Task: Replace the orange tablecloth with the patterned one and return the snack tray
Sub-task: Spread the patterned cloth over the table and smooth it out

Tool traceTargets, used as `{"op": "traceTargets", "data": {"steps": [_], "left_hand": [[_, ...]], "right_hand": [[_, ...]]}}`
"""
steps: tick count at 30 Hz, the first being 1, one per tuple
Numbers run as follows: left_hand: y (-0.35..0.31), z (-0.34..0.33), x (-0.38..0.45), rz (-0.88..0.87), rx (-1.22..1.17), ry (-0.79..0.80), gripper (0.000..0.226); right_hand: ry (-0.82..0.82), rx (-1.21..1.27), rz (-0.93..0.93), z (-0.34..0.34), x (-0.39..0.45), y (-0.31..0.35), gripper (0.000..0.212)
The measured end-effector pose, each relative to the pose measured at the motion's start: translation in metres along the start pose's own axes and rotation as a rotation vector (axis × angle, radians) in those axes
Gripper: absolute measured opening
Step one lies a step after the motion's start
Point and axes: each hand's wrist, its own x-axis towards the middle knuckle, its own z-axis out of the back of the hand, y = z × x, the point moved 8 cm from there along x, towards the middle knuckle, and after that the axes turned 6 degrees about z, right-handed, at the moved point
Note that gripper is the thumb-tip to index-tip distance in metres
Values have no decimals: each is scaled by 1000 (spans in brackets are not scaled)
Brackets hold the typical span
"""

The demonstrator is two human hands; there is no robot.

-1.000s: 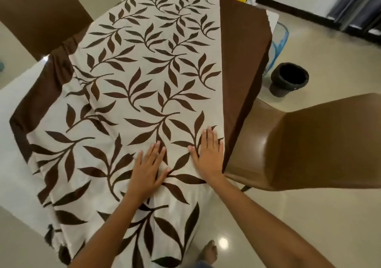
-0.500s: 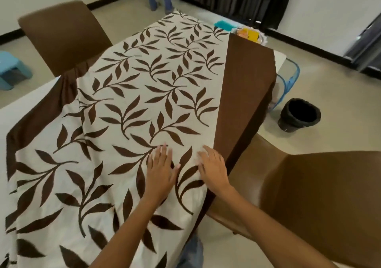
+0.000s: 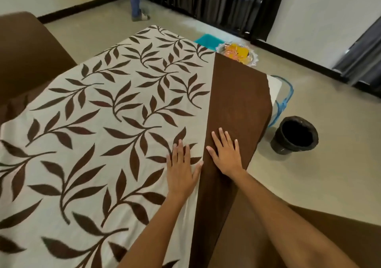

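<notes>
The patterned tablecloth (image 3: 115, 111), cream with brown leaves and a plain brown border, lies spread over the table. My left hand (image 3: 181, 169) presses flat on the cream part near the border seam, fingers straight. My right hand (image 3: 225, 153) lies flat on the brown border strip beside it. The snack tray (image 3: 237, 54), a silvery dish with orange and yellow packets, sits at the table's far right corner, partly hidden by the cloth's edge. No orange tablecloth is visible.
A brown chair (image 3: 26, 49) stands at the left, another (image 3: 334, 234) at the lower right. A black bin (image 3: 294, 135) sits on the floor right of the table. A teal object (image 3: 208, 40) lies by the tray. Someone's legs (image 3: 136, 1) stand at the back.
Both hands slid forward and to the right over the cloth; my right hand moved from the leaf pattern onto the brown border. The view lifted toward the far end of the table.
</notes>
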Motion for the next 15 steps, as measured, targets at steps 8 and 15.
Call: {"op": "traceTargets", "data": {"steps": [8, 15], "left_hand": [[-50, -10, 101, 29, 21, -20, 69], [-71, -22, 124, -27, 36, -85, 60]], "right_hand": [[-38, 28, -43, 33, 124, -62, 58], [-82, 62, -58, 54, 235, -117, 63]]}}
